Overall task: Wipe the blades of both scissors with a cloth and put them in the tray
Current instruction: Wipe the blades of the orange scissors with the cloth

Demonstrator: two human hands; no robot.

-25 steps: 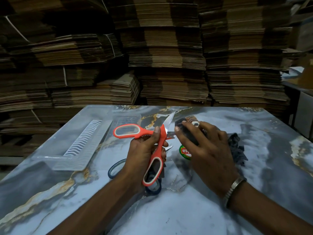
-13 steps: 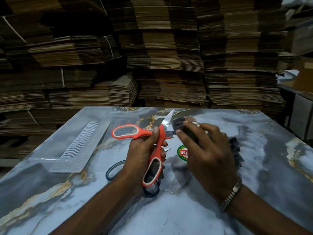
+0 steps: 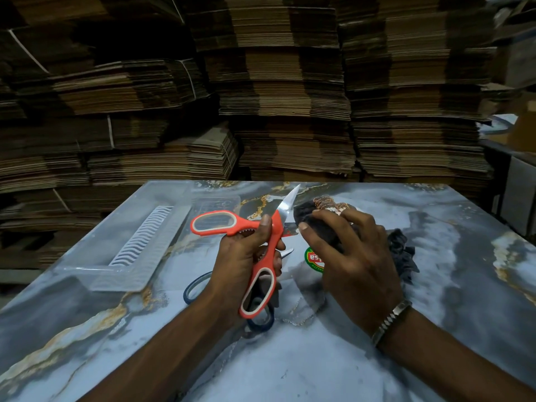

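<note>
A pair of orange-handled scissors [image 3: 262,250] is held spread wide open above a marble-patterned worktop [image 3: 319,358], one blade [image 3: 287,203] pointing up and away toward the far edge, the other running right into a dark cloth [image 3: 322,224]. The left hand [image 3: 243,262] grips the scissors near the pivot, its fingers curled round the lower handle and the thumb laid along the joint; one handle loop juts left, the other hangs down toward the person. The right hand [image 3: 356,265] holds the bunched cloth, fingers and thumb clamped over it and pressed against the second blade, with more of the fabric trailing out behind the hand onto the worktop. A second pair, the blue-handled scissors [image 3: 193,288], lies flat on the worktop beneath the left hand, mostly hidden by it, its blade tip showing just right of the fingers. A clear plastic tray [image 3: 130,256] with a white ribbed insert sits at the worktop's left edge, apart from both pairs. A round green-and-red sticker [image 3: 313,258] shows between the hands. A metal bracelet [image 3: 390,322] circles the right wrist. Stacks of flattened cardboard [image 3: 290,97] fill the background.
</note>
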